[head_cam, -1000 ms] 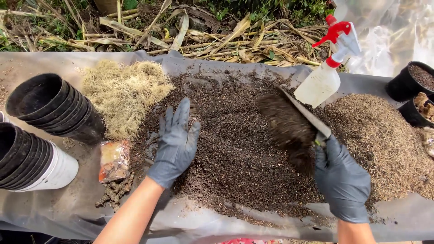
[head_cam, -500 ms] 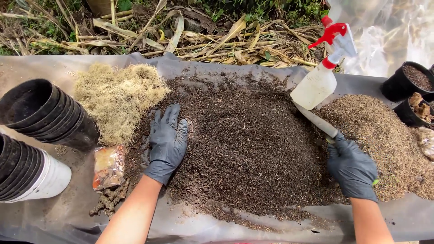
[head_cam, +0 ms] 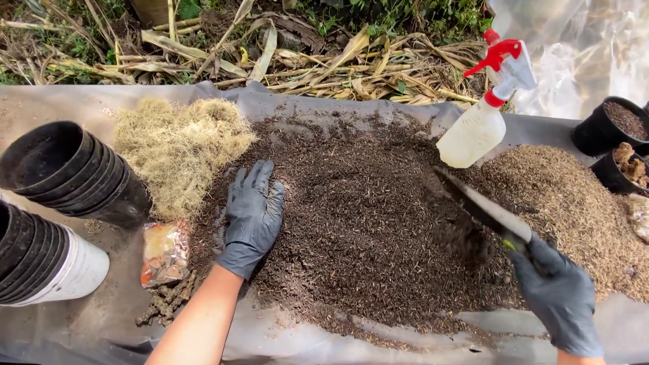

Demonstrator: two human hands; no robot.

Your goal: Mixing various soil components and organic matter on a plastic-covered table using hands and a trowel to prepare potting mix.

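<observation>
Right fingers: gloved right hand (head_cam: 558,297) clenched round the handle of a trowel (head_cam: 481,209) — blade angled toward ten o'clock, soil falling from it.
Left fingers: gloved left hand (head_cam: 253,213) spread flat, released, palm down on the soil's nine o'clock edge.
Soil: dark soil heap (head_cam: 365,223) lies mid-sheet, between both hands.
Around: spray bottle (head_cam: 483,115) at one o'clock of the heap; pale fibre pile (head_cam: 176,145) at ten — stacked black pots (head_cam: 71,172) beyond it; brown husk mound (head_cam: 574,203) at three.
</observation>
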